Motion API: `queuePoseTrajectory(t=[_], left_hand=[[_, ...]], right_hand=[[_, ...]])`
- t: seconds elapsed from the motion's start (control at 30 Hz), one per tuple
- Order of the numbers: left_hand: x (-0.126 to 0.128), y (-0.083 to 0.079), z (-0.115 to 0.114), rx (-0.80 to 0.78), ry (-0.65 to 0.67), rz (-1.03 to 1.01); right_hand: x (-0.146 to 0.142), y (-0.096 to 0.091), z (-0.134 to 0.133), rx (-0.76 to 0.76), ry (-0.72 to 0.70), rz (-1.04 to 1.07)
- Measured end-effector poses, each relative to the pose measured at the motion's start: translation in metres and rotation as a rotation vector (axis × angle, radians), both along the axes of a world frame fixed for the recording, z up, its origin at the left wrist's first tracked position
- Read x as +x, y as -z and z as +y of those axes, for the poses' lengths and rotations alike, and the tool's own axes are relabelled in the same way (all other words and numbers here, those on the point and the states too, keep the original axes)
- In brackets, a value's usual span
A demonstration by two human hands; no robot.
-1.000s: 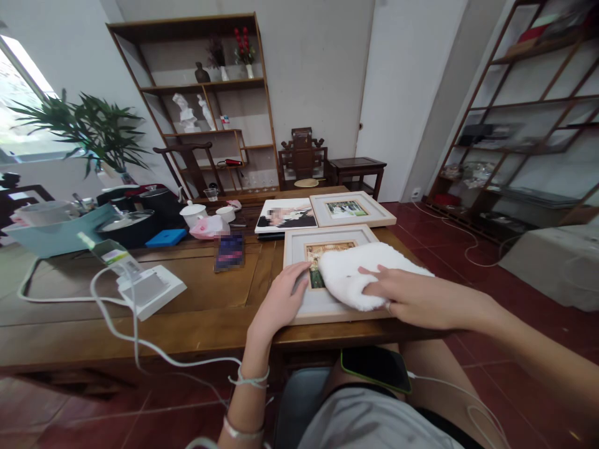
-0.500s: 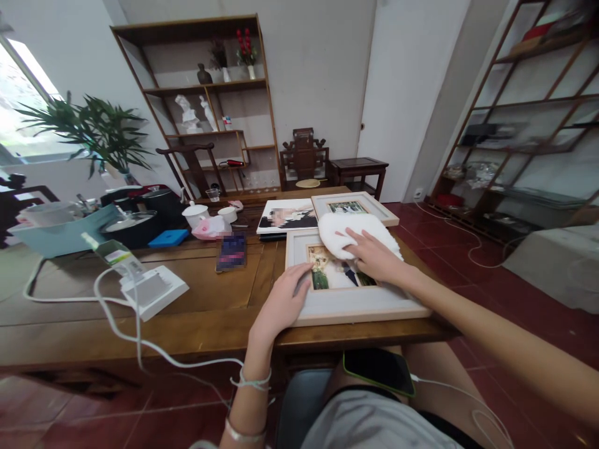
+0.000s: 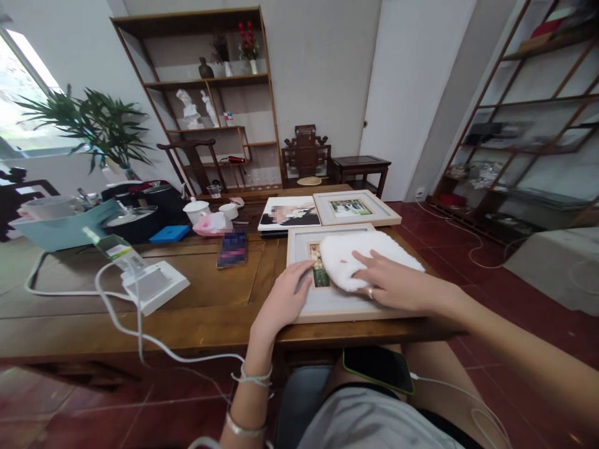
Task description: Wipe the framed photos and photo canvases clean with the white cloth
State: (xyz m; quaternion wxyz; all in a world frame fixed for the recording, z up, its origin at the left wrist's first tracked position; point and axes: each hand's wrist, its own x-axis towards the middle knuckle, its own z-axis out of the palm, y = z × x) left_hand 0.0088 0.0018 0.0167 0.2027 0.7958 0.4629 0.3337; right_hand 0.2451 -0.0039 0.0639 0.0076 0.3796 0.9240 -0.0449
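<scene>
A light wooden picture frame lies flat at the table's front edge, its photo partly covered. My left hand rests on the frame's left side, fingers stretched out and thumb apart. Over the right half of the photo lies a fluffy white cloth. My right hand, a ring on one finger, presses on the cloth and holds it against the frame, its fingertips partly sunk in the pile. Behind is a second framed photo, and to its left a stack topped by a photo panel.
On the wooden table are an opened white box, a white cable, a blurred dark packet, a blue box and a white teapot. A phone lies on my lap with a charging cable.
My right hand has drawn the cloth toward me and slightly right, uncovering the second framed photo and covering more of the near one. My left hand stays in place.
</scene>
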Motion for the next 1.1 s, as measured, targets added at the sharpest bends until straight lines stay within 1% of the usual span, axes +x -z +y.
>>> queuePoseTrajectory(t=[0.07, 0.17, 0.23, 0.3, 0.4, 0.53, 0.7, 0.77, 0.83, 0.93, 1.0, 1.1], left_hand=[[0.001, 0.000, 0.000, 0.003, 0.000, 0.002], [0.001, -0.001, -0.001, -0.001, 0.000, 0.012], [0.001, -0.002, -0.001, -0.005, 0.002, 0.018], [0.001, -0.002, -0.001, -0.007, 0.004, 0.020], [0.001, -0.002, -0.001, -0.013, 0.002, 0.015], [0.000, 0.000, -0.001, -0.017, -0.008, 0.016], [-0.001, 0.001, 0.000, -0.016, -0.004, 0.023], [-0.001, 0.000, 0.000, -0.018, -0.004, 0.023], [-0.001, 0.000, 0.000, -0.016, -0.002, 0.020], [0.000, 0.000, -0.001, -0.013, -0.004, 0.015], [0.000, -0.001, 0.000, -0.012, -0.004, 0.012], [0.001, -0.001, 0.000, -0.009, 0.001, 0.007]], right_hand=[[0.002, -0.006, -0.021, -0.065, -0.016, 0.006], [0.001, -0.011, -0.044, -0.060, 0.031, 0.029], [-0.002, -0.008, -0.049, -0.023, 0.048, 0.051], [-0.005, -0.002, -0.046, 0.017, 0.047, 0.076], [-0.006, 0.011, -0.027, 0.098, 0.056, 0.101], [0.001, 0.025, 0.014, 0.209, 0.095, 0.077], [0.005, 0.026, 0.071, 0.327, 0.192, 0.007], [0.001, 0.025, 0.085, 0.329, 0.209, -0.019], [-0.004, 0.024, 0.090, 0.304, 0.195, -0.041], [-0.012, 0.022, 0.079, 0.232, 0.113, -0.048], [-0.015, 0.019, 0.062, 0.163, 0.051, -0.036], [-0.016, 0.010, 0.029, 0.047, -0.017, 0.001]])
